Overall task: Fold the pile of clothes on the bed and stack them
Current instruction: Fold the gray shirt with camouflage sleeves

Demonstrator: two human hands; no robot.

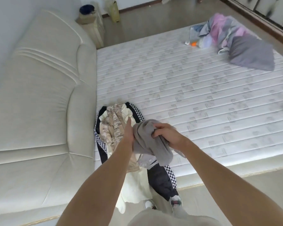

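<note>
Clothes (121, 136) lie heaped at the bed's (203, 95) near corner by the headboard (39, 95): camouflage and cream pieces over checker-trimmed dark trousers that spill off the edge. Above them the right hand (167, 136) clenches a bunched grey garment (152, 144); the left hand (129, 132) presses flat-fingered against its side. It looks soft, light and limp (best gripped at corners or seams).
</note>
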